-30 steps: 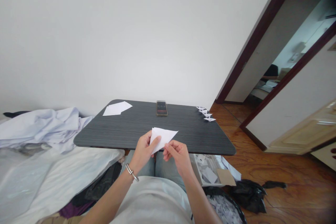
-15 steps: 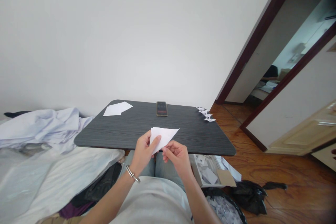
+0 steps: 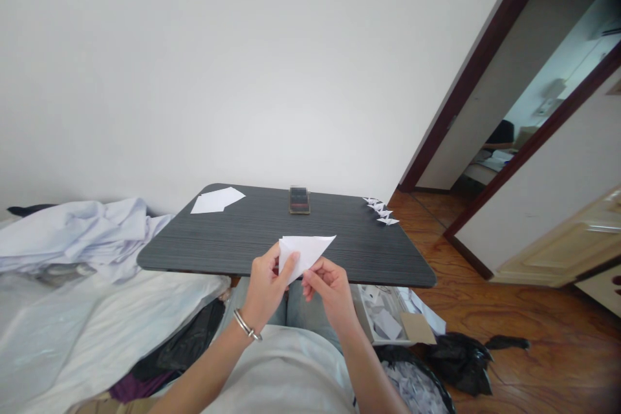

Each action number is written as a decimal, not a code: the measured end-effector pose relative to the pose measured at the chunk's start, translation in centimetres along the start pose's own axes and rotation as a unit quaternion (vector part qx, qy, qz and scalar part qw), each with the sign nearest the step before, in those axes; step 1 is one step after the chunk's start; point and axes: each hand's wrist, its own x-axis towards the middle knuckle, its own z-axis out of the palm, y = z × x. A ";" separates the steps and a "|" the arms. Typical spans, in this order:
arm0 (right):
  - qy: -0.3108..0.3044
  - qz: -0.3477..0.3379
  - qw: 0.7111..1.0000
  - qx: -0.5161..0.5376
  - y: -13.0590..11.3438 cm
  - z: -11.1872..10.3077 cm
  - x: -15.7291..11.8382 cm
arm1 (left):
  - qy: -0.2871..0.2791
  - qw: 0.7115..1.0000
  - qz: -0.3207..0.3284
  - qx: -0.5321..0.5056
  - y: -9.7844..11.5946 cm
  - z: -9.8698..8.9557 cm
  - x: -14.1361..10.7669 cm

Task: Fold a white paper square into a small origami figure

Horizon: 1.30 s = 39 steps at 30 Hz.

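Note:
A folded sheet of white paper [image 3: 305, 251], roughly triangular with a point to the right, is held over the near edge of the dark table [image 3: 218, 246]. My left hand [image 3: 270, 278] grips its left side, thumb lying on top and fingers behind. At the lower right edge, my right hand [image 3: 326, 281] pinches the paper between thumb and fingertips. Several small folded paper cranes [image 3: 387, 222] stand in a row at the table's right end. Flat white paper sheets [image 3: 218, 200] lie at the far left corner.
A phone [image 3: 299, 200] stands at the table's back edge by the wall. Below the table on the right are a box of paper pieces [image 3: 383, 317], a black-lined bin of scraps [image 3: 414, 388] and a black plastic bag [image 3: 460, 359]. White cloth [image 3: 87, 233] lies heaped at the left.
The folded paper has shifted very slightly to the right, its right point a little farther out. Both hands keep their hold, with the right fingers moved slightly along the edge.

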 end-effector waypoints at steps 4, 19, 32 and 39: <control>-0.003 -0.004 1.000 0.016 0.0 0.0 -0.1 | -0.005 1.000 -0.008 -0.012 -0.1 0.1 -0.1; 0.018 -0.014 0.999 0.030 0.1 0.0 0.0 | -0.003 1.000 0.022 0.000 -0.8 0.2 -0.1; 0.007 -0.016 1.000 -0.004 0.5 -0.3 0.2 | 0.026 0.992 0.024 -0.119 -1.5 0.0 0.7; 0.011 -0.009 1.000 0.001 0.6 -0.2 0.2 | 0.027 0.991 0.020 -0.128 -2.2 -0.5 1.1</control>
